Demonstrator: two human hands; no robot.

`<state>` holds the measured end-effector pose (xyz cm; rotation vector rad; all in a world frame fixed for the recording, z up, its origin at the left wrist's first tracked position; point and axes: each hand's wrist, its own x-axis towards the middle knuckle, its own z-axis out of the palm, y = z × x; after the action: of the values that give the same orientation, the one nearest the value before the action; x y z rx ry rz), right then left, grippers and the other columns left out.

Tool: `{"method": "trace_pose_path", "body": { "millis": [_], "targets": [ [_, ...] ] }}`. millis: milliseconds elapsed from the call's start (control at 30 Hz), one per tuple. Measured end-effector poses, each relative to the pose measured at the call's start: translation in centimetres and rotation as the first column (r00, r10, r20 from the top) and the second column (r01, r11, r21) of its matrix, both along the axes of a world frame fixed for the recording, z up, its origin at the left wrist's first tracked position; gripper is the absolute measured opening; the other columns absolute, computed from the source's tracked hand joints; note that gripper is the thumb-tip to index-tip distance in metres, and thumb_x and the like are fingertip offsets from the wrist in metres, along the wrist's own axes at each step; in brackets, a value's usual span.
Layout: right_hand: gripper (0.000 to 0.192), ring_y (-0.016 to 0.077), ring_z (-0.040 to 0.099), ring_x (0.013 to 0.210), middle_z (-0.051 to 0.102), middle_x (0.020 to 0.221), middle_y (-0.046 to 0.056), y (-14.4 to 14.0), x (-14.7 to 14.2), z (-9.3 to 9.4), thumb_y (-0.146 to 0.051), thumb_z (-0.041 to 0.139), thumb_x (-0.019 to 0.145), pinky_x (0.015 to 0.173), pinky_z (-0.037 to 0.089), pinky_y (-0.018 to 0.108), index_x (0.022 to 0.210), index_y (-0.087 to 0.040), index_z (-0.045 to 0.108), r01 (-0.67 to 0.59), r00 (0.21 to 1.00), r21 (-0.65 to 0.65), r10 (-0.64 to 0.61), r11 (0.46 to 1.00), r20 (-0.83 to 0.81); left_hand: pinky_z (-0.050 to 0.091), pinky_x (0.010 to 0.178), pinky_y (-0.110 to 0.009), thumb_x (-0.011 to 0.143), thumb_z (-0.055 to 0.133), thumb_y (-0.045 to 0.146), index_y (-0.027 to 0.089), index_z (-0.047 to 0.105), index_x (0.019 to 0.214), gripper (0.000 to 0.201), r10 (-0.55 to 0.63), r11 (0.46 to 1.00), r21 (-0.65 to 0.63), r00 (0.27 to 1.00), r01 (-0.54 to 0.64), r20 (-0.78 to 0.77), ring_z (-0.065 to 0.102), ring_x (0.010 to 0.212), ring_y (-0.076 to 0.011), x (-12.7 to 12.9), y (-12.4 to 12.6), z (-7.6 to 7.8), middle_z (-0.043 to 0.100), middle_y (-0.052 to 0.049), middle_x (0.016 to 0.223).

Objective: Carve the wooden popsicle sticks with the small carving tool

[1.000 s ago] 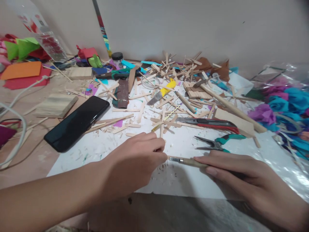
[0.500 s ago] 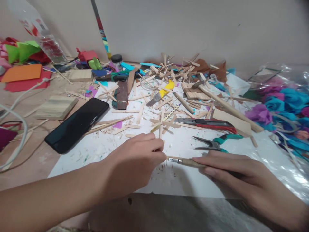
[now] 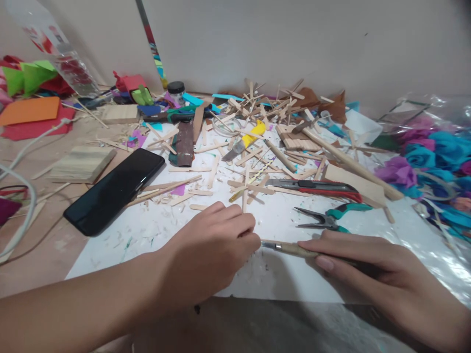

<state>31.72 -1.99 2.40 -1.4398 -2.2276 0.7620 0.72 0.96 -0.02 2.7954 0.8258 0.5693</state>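
Note:
My left hand (image 3: 217, 245) is closed in a pinch over the white paper, on a small wooden stick that is almost wholly hidden by the fingers. A carving knife (image 3: 294, 249) with a wooden handle and a short metal blade is gripped in my right hand (image 3: 371, 274), thumb below and fingers above. Its blade points left and meets the left thumb tip, where the stick is held. Just beyond the right hand lie green-handled pliers (image 3: 320, 218), jaws apart. A red and black utility knife (image 3: 312, 187) rests behind them.
Craft sticks (image 3: 253, 103) and shavings are heaped toward the wall. A black phone (image 3: 116, 191) lies at left near a wooden block (image 3: 83, 164). A yellow-handled blade (image 3: 245, 141) sits mid-table. Blue paper flowers (image 3: 443, 152) are at right, a plastic bottle (image 3: 69, 59) at back left.
My left hand has shifted slightly right. The knife has moved a little right with my right hand, and its blade now shows narrower beside the left thumb.

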Motion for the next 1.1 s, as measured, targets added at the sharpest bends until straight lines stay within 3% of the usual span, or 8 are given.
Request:
{"method": "trace_pose_path", "body": {
  "millis": [233, 433, 533, 867, 967, 1100],
  "targets": [
    [0.021, 0.0285, 0.086, 0.089, 0.09, 0.104, 0.001, 0.2, -0.5, 0.5, -0.047, 0.075, 0.101, 0.065, 0.069, 0.032, 0.112, -0.039, 0.091, -0.009, 0.999, -0.002, 0.009, 1.0, -0.03, 0.035, 0.075, -0.039, 0.093, 0.067, 0.008, 0.018, 0.062, 0.09, 0.011, -0.024, 0.993, 0.114, 0.997, 0.032, -0.077, 0.05, 0.081, -0.0237, 0.8, -0.3, 0.6, 0.062, -0.006, 0.094],
    [0.02, 0.0271, 0.086, 0.087, 0.09, 0.101, 0.0, 0.4, -1.2, 1.0, -0.043, 0.074, 0.101, 0.058, 0.065, 0.028, 0.11, -0.04, 0.091, -0.025, 0.999, 0.025, 0.025, 0.999, -0.023, 0.034, 0.078, -0.04, 0.109, 0.054, 0.011, 0.019, 0.064, 0.092, 0.021, 0.055, 0.997, -0.062, 0.998, -0.055, 0.002, 0.053, 0.083, -0.023, 0.6, -0.1, 0.6, 0.065, -0.004, 0.096],
    [0.021, 0.0255, 0.086, 0.086, 0.09, 0.102, -0.001, 0.3, -1.2, 1.0, -0.04, 0.072, 0.101, 0.057, 0.064, 0.026, 0.11, -0.039, 0.091, -0.021, 1.0, 0.031, 0.022, 0.999, -0.023, 0.034, 0.08, -0.04, 0.112, 0.055, 0.016, 0.018, 0.067, 0.092, 0.023, 0.055, 0.995, -0.083, 0.998, -0.053, 0.014, 0.054, 0.086, -0.0228, 0.6, -0.1, 0.4, 0.065, -0.003, 0.097],
    [0.02, 0.0207, 0.086, 0.085, 0.09, 0.103, -0.003, 0.4, -1.4, 1.1, -0.039, 0.074, 0.101, 0.068, 0.066, 0.022, 0.109, -0.038, 0.091, -0.016, 0.999, 0.004, 0.016, 1.0, -0.043, 0.032, 0.077, -0.041, 0.099, 0.06, 0.008, 0.017, 0.062, 0.09, 0.013, -0.034, 0.992, 0.118, 0.994, 0.047, -0.106, 0.046, 0.082, -0.0239, 1.2, -0.3, 0.4, 0.06, -0.006, 0.095],
    [0.019, 0.0197, 0.086, 0.082, 0.09, 0.101, -0.004, 0.3, -1.3, 1.0, -0.039, 0.074, 0.099, 0.068, 0.066, 0.021, 0.108, -0.04, 0.091, 0.008, 0.998, 0.013, -0.007, 1.0, -0.059, 0.031, 0.077, -0.041, 0.094, 0.06, 0.004, 0.017, 0.063, 0.092, 0.014, -0.025, 0.997, 0.075, 0.993, 0.033, -0.111, 0.047, 0.083, -0.0243, 1.0, -0.1, 0.5, 0.06, -0.005, 0.095],
    [0.017, 0.0216, 0.087, 0.08, 0.09, 0.098, -0.003, -0.2, -0.7, 0.7, -0.044, 0.078, 0.096, 0.07, 0.069, 0.024, 0.105, -0.041, 0.092, 0.113, 0.992, 0.011, -0.112, 0.994, -0.052, 0.029, 0.077, -0.041, 0.106, 0.056, 0.009, 0.019, 0.062, 0.093, 0.017, 0.038, 0.999, -0.028, 0.997, -0.041, -0.073, 0.05, 0.083, -0.0242, 0.5, 0.2, 0.6, 0.062, -0.003, 0.096]
  ]
}}
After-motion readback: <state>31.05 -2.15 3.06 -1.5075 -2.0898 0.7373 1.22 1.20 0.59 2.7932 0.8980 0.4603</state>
